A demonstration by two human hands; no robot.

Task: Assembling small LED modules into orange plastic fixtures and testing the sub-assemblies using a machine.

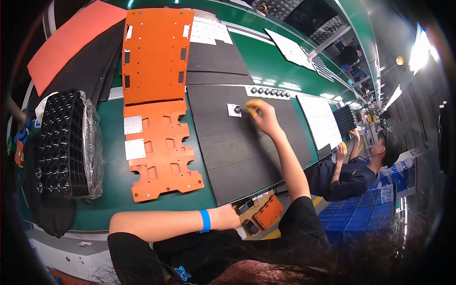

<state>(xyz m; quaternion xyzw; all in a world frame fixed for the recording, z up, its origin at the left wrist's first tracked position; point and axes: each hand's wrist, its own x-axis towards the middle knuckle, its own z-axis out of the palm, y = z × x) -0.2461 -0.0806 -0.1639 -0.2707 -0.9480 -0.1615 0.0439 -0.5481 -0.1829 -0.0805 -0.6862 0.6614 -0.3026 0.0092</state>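
Note:
My right hand point(264, 118) reaches over the dark grey mat point(228, 156), yellow covers on its fingertips. Thumb and fingers are drawn together right beside a small black round part point(238, 109); what they pinch, if anything, is too small to make out. That part sits on a white square plate point(232, 110) lying on the mat. Close to the bench's front edge, my left hand point(225, 217) is curled into a fist below a blue wristband point(204, 221). Its fingertips are turned away, so anything inside is hidden. A white strip point(270, 92) behind the plate carries several black round parts.
Left of the mat lie orange cut-out panels point(166, 178) with two white plates point(135, 149), and a larger orange panel point(154, 57) behind. A black tray of round parts point(59, 142) stands far left. At right, a co-worker point(351, 175) handles a black tray point(344, 118) near white sheets point(319, 121).

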